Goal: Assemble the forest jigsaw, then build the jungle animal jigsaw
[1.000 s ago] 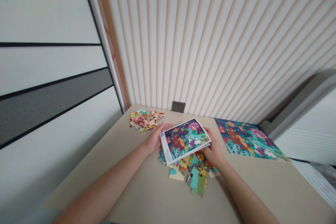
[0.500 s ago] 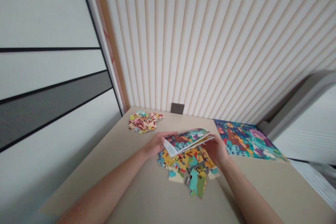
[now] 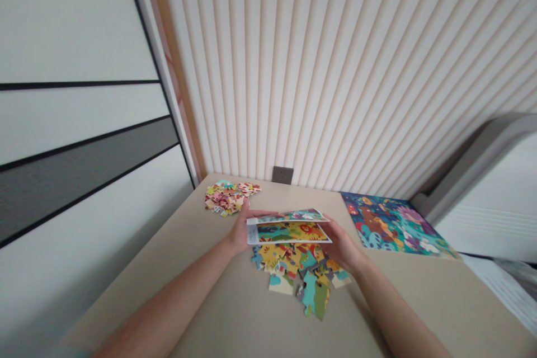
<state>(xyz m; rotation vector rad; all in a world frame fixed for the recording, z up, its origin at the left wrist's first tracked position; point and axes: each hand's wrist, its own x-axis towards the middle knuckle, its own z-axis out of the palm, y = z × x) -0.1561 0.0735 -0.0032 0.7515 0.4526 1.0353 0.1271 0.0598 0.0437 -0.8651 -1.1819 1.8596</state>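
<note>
My left hand (image 3: 239, 232) holds the left edges of two printed picture cards, its thumb raised and most of its fingers hidden behind them. My right hand (image 3: 342, 246) grips the same cards at their right edges. The upper card (image 3: 293, 215) has a teal picture and is seen at a flat angle. Below it, the other card (image 3: 289, 232) shows a yellow scene with a lion. A gap separates their near edges; whether they join at the back I cannot tell. Under them lies a heap of yellow, green and blue jigsaw pieces (image 3: 310, 285).
A second heap of pink and red jigsaw pieces (image 3: 226, 198) sits at the table's far left. An assembled-looking blue picture sheet (image 3: 398, 224) lies on the right. Behind the table (image 3: 243, 313) is a ribbed wall with a dark socket (image 3: 283, 174).
The cards have turned level and shifted left, and the gap between them has widened, showing the lion picture. My left thumb has lifted. The jigsaw heaps have stayed put.
</note>
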